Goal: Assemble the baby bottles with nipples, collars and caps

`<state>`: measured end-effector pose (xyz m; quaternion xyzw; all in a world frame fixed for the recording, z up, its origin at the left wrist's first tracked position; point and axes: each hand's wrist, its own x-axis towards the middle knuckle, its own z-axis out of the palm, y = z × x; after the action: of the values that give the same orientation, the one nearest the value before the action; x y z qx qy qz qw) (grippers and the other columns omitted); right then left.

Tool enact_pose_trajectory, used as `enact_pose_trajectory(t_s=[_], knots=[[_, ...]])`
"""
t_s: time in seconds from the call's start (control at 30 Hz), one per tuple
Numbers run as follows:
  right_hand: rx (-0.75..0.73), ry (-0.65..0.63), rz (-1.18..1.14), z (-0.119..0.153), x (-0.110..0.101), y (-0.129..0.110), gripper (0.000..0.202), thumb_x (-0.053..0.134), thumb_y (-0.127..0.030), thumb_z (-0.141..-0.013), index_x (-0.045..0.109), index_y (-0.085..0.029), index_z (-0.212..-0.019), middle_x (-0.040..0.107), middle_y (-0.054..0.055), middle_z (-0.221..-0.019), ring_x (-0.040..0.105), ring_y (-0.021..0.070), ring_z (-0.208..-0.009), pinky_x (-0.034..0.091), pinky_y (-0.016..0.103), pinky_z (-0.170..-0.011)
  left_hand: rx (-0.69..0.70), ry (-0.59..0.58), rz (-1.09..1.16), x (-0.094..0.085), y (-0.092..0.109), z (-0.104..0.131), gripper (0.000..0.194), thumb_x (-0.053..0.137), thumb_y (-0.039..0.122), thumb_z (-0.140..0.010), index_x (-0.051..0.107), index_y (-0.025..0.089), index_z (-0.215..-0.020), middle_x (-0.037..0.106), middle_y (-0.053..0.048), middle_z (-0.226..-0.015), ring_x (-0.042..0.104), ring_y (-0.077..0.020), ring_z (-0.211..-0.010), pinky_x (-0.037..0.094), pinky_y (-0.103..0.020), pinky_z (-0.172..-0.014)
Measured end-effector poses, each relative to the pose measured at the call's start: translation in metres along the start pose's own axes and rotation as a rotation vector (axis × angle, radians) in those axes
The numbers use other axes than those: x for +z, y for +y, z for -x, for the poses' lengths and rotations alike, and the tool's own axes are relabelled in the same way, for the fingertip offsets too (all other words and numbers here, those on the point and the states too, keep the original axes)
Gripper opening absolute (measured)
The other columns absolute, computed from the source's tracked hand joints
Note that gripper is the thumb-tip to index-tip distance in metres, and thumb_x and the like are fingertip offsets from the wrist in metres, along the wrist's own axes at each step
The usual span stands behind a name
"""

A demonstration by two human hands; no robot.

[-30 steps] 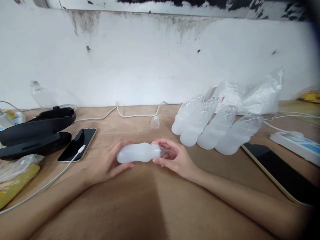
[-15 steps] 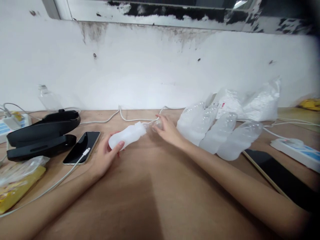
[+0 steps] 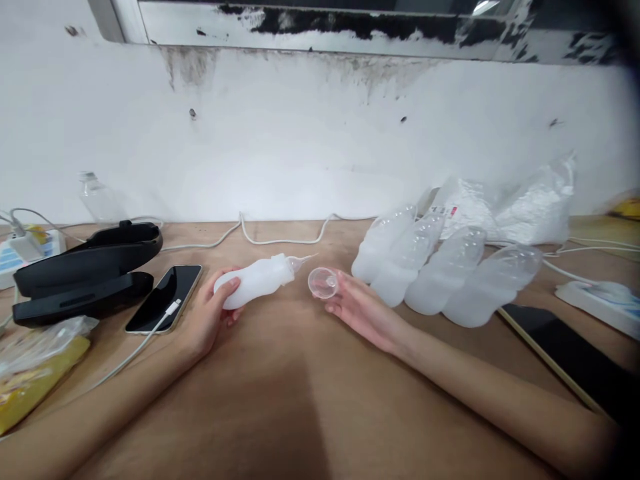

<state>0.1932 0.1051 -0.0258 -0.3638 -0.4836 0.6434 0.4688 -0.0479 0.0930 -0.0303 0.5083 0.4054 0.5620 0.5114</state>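
Observation:
My left hand (image 3: 213,310) is wrapped round a translucent white baby bottle (image 3: 255,283), tilted with its top end to the right. At that end a clear nipple (image 3: 296,264) is exposed, with a thin pointed strand at its tip. My right hand (image 3: 360,303) holds a clear bottle cap (image 3: 323,283) in its fingers, its round open side turned toward the bottle. A small gap separates cap and nipple. To the right of my right hand several similar bottles (image 3: 425,287) with clear domed caps lie in a row.
A phone (image 3: 165,300) with a white cable and a black hinged case (image 3: 90,263) lie at left, near a yellow packet (image 3: 45,367). White plastic bags (image 3: 535,207) stand by the wall. A dark tablet-like device (image 3: 555,353) and a power strip (image 3: 600,303) are at right.
The clear cap has come away from the bottle in my right hand, moving right and down and turning its open side to view. The nipple now shows. The bottle has shifted slightly.

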Motion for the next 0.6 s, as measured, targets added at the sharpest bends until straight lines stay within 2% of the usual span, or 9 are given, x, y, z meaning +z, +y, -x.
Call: enact_pose_trajectory(t_s=[0.1, 0.2, 0.47, 0.6], knots=[[0.147, 0.052, -0.337, 0.0046, -0.0056, 0.0015, 0.023, 0.051, -0.039, -0.082, 0.058, -0.018, -0.084, 0.063, 0.004, -0.087, 0.058, 0.0084, -0.069, 0.047, 0.017, -0.055, -0.037, 0.0, -0.02, 0.0001, -0.0012, -0.0007, 0.024, 0.054, 0.037, -0.078, 0.051, 0.019, -0.093, 0.05, 0.004, -0.061, 0.038, -0.004, -0.036, 0.026, -0.015, -0.032], [0.187, 0.064, -0.447, 0.0011, -0.0079, 0.0011, 0.023, 0.051, -0.038, -0.083, 0.059, -0.016, -0.082, 0.061, 0.004, -0.086, 0.053, 0.0052, -0.057, 0.043, 0.015, -0.044, -0.061, -0.009, -0.037, 0.001, -0.0011, -0.0014, 0.024, 0.055, 0.036, -0.078, 0.051, 0.019, -0.095, 0.047, 0.005, -0.057, 0.038, -0.0044, -0.036, 0.027, -0.015, -0.033], [0.185, 0.049, -0.437, 0.0007, -0.0065, 0.0012, 0.019, 0.05, -0.036, -0.083, 0.057, -0.017, -0.081, 0.06, 0.003, -0.084, 0.051, 0.0059, -0.057, 0.042, 0.016, -0.045, -0.064, -0.013, -0.078, 0.003, 0.0004, -0.001, 0.027, 0.054, 0.036, -0.077, 0.05, 0.017, -0.097, 0.046, 0.005, -0.058, 0.037, -0.0048, -0.037, 0.025, -0.016, -0.034], [0.112, 0.053, -0.307, 0.002, -0.0058, 0.0029, 0.015, 0.056, -0.035, -0.078, 0.054, -0.02, -0.083, 0.06, 0.003, -0.09, 0.056, 0.0089, -0.066, 0.045, 0.019, -0.052, -0.063, -0.022, -0.109, 0.0034, 0.0009, -0.0003, 0.027, 0.054, 0.037, -0.076, 0.05, 0.019, -0.096, 0.044, 0.007, -0.052, 0.036, -0.0067, -0.036, 0.024, -0.017, -0.034]])
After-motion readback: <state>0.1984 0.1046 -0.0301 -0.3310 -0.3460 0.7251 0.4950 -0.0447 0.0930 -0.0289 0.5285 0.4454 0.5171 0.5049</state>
